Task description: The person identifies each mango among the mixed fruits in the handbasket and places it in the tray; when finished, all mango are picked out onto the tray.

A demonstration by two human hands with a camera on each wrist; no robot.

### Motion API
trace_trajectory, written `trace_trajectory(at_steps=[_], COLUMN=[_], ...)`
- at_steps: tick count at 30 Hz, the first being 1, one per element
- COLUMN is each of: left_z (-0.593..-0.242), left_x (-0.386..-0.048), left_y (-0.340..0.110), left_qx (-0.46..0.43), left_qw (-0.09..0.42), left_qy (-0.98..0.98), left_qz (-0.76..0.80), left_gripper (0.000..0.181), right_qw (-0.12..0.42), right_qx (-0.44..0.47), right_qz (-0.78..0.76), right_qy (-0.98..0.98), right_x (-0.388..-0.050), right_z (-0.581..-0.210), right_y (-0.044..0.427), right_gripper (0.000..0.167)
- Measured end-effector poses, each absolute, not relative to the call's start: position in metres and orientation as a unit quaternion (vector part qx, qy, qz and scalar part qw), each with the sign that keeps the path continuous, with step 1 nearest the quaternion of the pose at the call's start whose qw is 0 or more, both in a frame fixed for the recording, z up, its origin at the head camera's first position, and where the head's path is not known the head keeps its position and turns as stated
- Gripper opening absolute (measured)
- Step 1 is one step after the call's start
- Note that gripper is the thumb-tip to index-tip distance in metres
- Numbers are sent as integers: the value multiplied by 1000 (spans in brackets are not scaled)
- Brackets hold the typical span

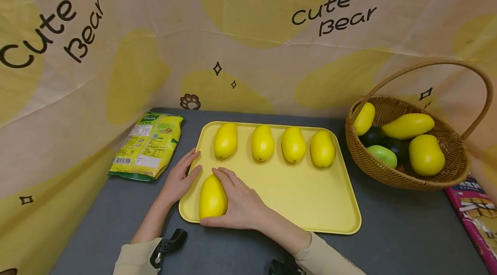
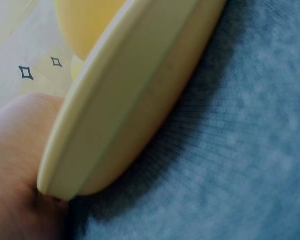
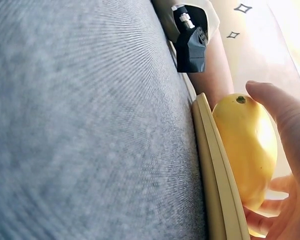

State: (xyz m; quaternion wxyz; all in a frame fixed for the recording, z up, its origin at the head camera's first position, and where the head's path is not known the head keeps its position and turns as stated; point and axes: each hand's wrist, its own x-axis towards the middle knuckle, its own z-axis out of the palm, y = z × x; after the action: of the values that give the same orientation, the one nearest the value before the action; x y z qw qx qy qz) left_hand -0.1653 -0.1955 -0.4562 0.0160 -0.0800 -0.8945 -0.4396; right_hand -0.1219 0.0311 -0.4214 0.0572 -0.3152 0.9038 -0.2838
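My right hand (image 1: 245, 204) holds a yellow mango (image 1: 212, 199) at the near left corner of the yellow tray (image 1: 295, 197), thumb at its near end and fingers along its far side. The right wrist view also has this mango (image 3: 245, 145) beside the tray rim, its stem end showing. Against the tray's left edge rests my left hand (image 1: 180, 183), its thumb and fingers extended over the rim. Along the back of the tray stand several more mangoes (image 1: 262, 143) in a row. In the left wrist view, the tray's side (image 2: 114, 100) hides part of that hand.
A yellow-green food packet (image 1: 147, 145) lies left of the tray. At the right stands a wicker basket (image 1: 365, 158) with a tall handle and several yellow, green and dark fruits. A pink packet (image 1: 470, 219) lies beyond it. Printed cloth hangs behind and left.
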Motion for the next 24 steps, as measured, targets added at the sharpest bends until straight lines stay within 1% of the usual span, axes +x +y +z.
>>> trace_trajectory(at_steps=[15, 24], left_z=[-456, -458], left_x=[-167, -166], left_y=[-195, -197], left_qx=[-88, -89], left_qw=[20, 18], left_qy=[-896, -894], left_qz=[-434, -439], left_gripper=[51, 52], right_qw=[59, 74], right_qx=[-301, -272], right_qz=[-290, -323], right_qy=[906, 903], right_x=[-124, -126], right_z=[-418, -413], right_y=[37, 47], right_gripper=[107, 98])
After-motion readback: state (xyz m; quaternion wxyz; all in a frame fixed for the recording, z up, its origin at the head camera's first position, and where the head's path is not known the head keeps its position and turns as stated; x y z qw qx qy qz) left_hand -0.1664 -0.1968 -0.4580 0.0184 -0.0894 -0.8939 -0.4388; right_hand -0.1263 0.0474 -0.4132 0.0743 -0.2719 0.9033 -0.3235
